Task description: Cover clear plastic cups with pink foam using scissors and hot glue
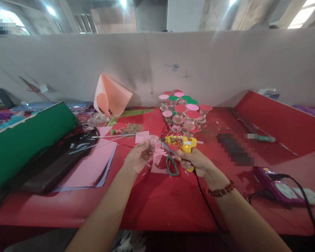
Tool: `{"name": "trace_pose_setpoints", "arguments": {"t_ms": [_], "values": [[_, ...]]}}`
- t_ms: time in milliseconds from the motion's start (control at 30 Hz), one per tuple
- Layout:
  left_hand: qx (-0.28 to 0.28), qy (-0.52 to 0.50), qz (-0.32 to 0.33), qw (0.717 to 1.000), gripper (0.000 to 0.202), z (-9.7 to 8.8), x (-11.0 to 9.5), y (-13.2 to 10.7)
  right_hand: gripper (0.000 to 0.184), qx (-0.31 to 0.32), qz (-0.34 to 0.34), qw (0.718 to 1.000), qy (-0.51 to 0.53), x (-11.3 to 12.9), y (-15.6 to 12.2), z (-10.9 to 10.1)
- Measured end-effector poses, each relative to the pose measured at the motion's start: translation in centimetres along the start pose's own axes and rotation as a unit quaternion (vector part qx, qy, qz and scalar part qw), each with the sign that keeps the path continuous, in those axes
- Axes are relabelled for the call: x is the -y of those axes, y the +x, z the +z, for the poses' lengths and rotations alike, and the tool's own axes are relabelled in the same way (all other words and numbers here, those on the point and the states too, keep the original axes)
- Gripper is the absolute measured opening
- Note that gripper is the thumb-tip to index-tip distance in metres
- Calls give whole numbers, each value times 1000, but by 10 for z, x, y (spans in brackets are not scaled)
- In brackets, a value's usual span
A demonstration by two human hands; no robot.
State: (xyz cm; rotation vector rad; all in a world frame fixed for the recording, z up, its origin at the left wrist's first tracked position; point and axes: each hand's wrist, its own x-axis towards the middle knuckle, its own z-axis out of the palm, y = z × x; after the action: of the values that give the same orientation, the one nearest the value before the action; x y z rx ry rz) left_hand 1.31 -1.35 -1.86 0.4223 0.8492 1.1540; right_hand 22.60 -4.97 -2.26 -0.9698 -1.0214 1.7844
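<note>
Wrapped round the handle of a yellow hot glue gun (187,148), my right hand (193,160) points its nozzle to the left. My left hand (140,155) pinches a small clear plastic cup (154,142) close to that nozzle. Whether the two touch I cannot tell. Between the hands lie green-handled scissors (172,166) on scraps of pink paper (157,165). Just beyond, clear cups with round red, pink and green paper tops (192,114) stand in a cluster.
A dark case (60,164) and pink sheets (86,168) lie at left, near a green panel (26,140). On the right are a purple power box (278,187) with cables and a red panel (275,122). Rolled peach paper (111,94) leans on the back wall.
</note>
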Motion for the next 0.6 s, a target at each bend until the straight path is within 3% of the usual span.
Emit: {"name": "trace_pose_setpoints", "arguments": {"t_ms": [233,400,600], "values": [[11,26,2,1000,9,-3,3,1,44,29,21,999,-13,1,-1,5],[7,22,3,1000,13,0,2,0,46,-1,7,1000,4,3,-2,5],[11,24,0,1000,11,0,2,-1,44,13,26,1000,-5,4,-3,6]]}}
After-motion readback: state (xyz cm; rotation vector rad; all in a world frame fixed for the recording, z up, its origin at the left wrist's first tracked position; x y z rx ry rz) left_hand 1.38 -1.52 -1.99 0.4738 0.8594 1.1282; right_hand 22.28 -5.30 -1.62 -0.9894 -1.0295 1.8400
